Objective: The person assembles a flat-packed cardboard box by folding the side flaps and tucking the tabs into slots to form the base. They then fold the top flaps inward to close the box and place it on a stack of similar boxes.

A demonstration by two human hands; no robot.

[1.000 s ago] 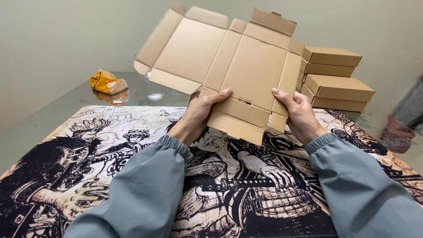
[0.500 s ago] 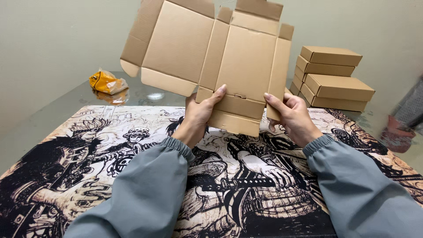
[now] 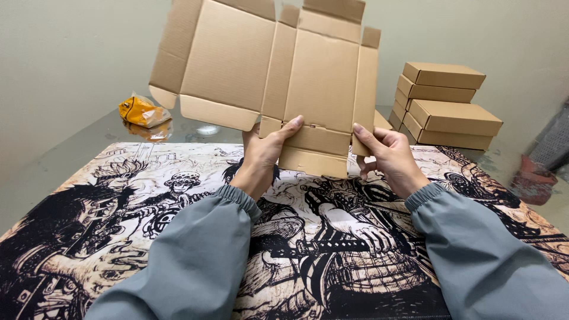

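Two forearms in grey sleeves with elastic cuffs reach forward from the bottom of the view. Beneath them lies a large mat (image 3: 178,237) printed with black and cream comic-style drawings, which covers most of a glossy desk (image 3: 71,160).

Above the mat, both hands hold up an unfolded flat cardboard box blank (image 3: 278,77), raised clear of the desk and standing nearly upright, its plain brown inner face turned toward the viewer. The left hand (image 3: 264,154) grips the blank's lower edge near the middle; its thumb lies across the front of the card and the other fingers are hidden behind it, so the hand is clamped on the cardboard. The right hand (image 3: 388,157) holds the lower right part of the same blank, thumb pressed on the front by a narrow side panel, the fingers curled in behind the edge. The blank shows creased panels and small flaps, and its top runs out of view.

Farther back on the right, a stack of closed flat cardboard boxes (image 3: 450,104) sits on the desk. Farther back on the left lies a crumpled yellow-orange wrapper (image 3: 141,111), well apart from the hands. A pale plain wall (image 3: 59,59) stands behind everything.
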